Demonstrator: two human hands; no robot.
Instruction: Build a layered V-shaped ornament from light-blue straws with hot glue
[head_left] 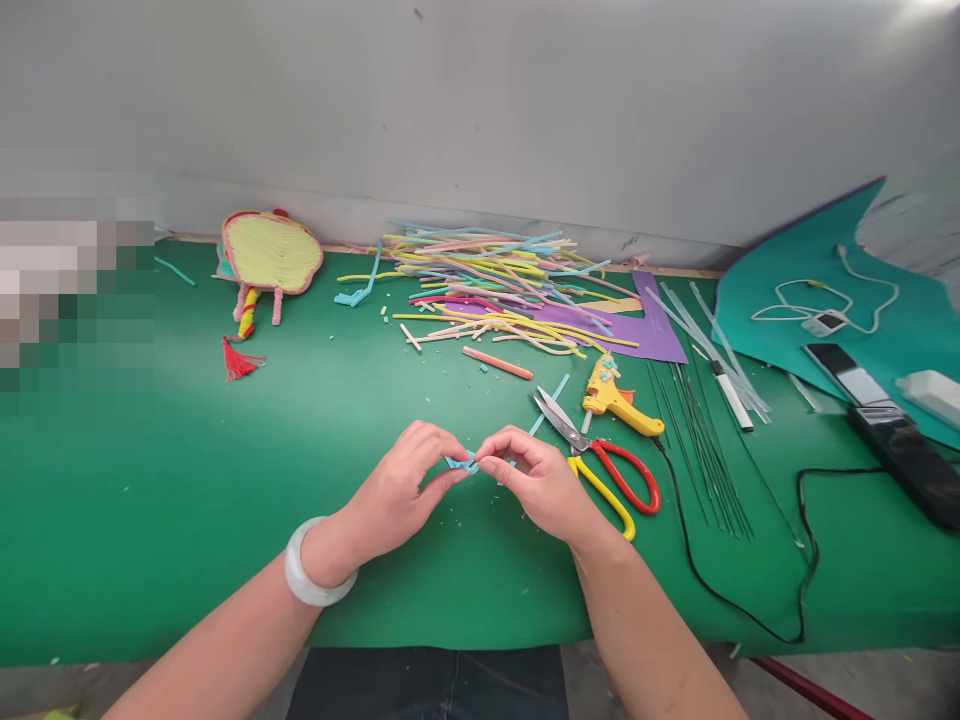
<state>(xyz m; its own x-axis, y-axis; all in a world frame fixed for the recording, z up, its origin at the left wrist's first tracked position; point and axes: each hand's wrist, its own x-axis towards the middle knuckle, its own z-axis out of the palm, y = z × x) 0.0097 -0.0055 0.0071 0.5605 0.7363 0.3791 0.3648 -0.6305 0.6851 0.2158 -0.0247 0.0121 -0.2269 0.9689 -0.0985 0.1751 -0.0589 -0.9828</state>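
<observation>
My left hand pinches a small piece of light blue craft strip just above the green table. Meeting it from the other side, my right hand has thumb and forefinger closed at the same blue piece. A longer blue strip runs out beyond my right hand. Close by on the right lie open-bladed scissors with one red and one yellow handle. The fingertips cover part of the blue piece, so its full shape is hidden.
Behind the scissors rests a yellow glue gun with a black cord. Many coloured strips lie across purple sheet at the back. Thin green wires and a marker are to the right. A yellow fan-shaped craft lies left.
</observation>
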